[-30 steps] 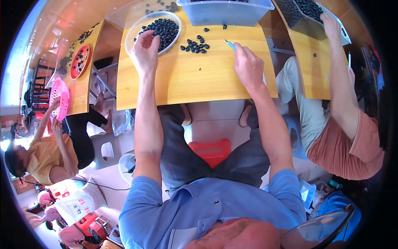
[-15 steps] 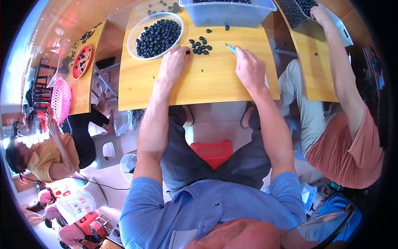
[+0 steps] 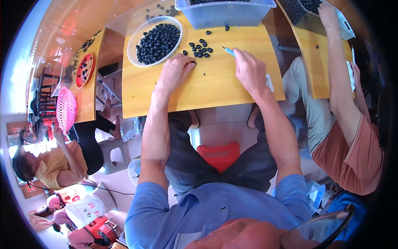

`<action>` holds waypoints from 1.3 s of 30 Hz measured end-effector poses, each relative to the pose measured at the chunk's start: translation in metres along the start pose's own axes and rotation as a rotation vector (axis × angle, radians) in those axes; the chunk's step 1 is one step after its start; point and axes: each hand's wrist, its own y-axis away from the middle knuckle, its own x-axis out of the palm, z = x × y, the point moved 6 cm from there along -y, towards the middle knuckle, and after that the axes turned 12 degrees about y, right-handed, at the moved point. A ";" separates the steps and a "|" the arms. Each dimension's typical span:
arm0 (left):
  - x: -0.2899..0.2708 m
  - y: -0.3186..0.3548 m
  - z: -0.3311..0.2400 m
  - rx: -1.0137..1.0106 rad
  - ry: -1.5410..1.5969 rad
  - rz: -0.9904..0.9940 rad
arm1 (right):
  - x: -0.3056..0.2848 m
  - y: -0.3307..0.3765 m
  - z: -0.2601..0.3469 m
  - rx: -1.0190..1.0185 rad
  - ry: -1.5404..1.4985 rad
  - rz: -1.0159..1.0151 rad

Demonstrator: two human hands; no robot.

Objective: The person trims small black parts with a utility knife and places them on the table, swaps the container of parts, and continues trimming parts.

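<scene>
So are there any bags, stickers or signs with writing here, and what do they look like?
White bag: low at the left, on the floor, soft and lumpy, with red marks.
Small label: on the wooden table, beside the right hand, a narrow white strip with dark print.

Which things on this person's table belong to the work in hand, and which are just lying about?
In hand:
left hand by the loose dark berries
right hand holding a thin blue tool
clear bowl of berries
clear tub

Lying about:
pink basket
red plate
red stool
</scene>
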 end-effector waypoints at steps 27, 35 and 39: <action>0.031 -0.012 -0.023 -0.297 0.858 -0.187 | -0.019 0.007 0.023 -0.142 -0.109 -0.138; 0.030 -0.014 -0.028 -0.291 0.789 -0.209 | -0.021 0.008 0.024 -0.158 -0.043 -0.153; 0.028 -0.014 -0.034 -0.284 0.747 -0.208 | -0.021 0.009 0.025 -0.161 -0.029 -0.149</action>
